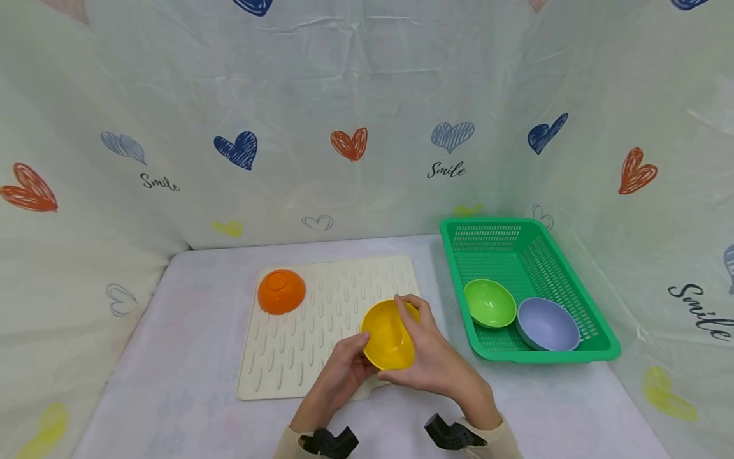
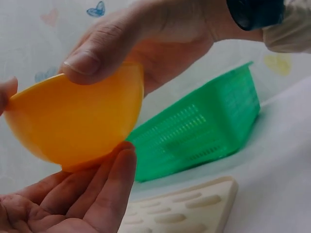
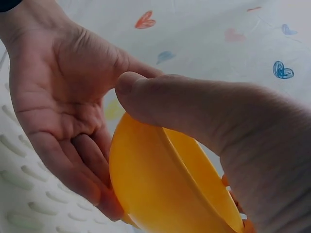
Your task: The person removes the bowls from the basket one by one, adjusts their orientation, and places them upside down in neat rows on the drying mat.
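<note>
Both hands hold a yellow bowl (image 1: 385, 341) above the near right part of a cream ridged mat (image 1: 312, 319). My left hand (image 1: 344, 364) supports it from the left, thumb at the rim and fingers under the base, as the left wrist view shows on the bowl (image 2: 77, 121). My right hand (image 1: 430, 357) grips the right side of the rim, its thumb (image 3: 160, 99) lying along the edge in the right wrist view. The bowl's opening tilts toward the head camera. An orange bowl (image 1: 281, 292) rests upside down on the mat's far left corner.
A green perforated basket (image 1: 459, 280) stands to the right of the mat. Inside it, a light green bowl (image 1: 490, 303) and a lavender bowl (image 1: 547, 325) sit side by side, openings up. A heart-patterned sheet (image 1: 390, 83) hangs behind the white-covered table (image 1: 189, 331).
</note>
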`<action>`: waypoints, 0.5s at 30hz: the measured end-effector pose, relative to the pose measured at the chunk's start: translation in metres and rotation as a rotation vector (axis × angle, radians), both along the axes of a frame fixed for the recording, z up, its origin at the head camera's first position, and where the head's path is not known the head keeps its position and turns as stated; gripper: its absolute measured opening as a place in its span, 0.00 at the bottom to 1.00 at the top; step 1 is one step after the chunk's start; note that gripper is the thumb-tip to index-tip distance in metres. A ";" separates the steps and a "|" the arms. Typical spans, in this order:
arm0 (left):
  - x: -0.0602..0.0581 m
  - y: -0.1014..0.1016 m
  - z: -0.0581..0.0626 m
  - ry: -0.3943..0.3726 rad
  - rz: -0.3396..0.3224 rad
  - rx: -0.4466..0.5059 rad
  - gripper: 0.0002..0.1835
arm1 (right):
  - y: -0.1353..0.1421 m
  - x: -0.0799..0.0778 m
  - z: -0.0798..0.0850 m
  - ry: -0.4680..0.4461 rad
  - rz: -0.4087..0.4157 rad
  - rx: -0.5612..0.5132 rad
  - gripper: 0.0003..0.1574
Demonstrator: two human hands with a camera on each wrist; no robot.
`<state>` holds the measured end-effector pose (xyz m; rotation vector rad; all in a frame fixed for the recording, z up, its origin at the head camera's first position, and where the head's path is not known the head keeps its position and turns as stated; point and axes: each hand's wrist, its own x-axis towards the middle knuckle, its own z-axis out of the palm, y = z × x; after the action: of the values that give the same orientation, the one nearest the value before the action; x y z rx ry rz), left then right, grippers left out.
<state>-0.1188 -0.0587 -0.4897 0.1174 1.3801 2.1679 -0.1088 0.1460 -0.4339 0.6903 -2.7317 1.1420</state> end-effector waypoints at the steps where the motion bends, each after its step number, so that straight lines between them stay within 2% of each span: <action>1: 0.000 -0.001 -0.001 -0.012 0.001 0.012 0.29 | -0.001 0.000 0.000 -0.004 0.002 -0.003 0.79; 5: -0.002 -0.006 0.000 -0.025 0.010 0.029 0.28 | -0.002 -0.002 -0.002 -0.026 0.012 -0.006 0.77; 11: -0.004 -0.013 0.003 0.007 0.032 -0.004 0.30 | -0.003 -0.002 0.000 -0.092 0.007 -0.043 0.71; 15: -0.005 -0.017 0.004 0.032 0.045 -0.024 0.31 | -0.003 -0.001 0.003 -0.104 0.022 -0.083 0.69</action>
<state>-0.1235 -0.0755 -0.4857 0.1135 1.4400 2.1943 -0.1094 0.1431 -0.4309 0.6707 -2.7478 1.3239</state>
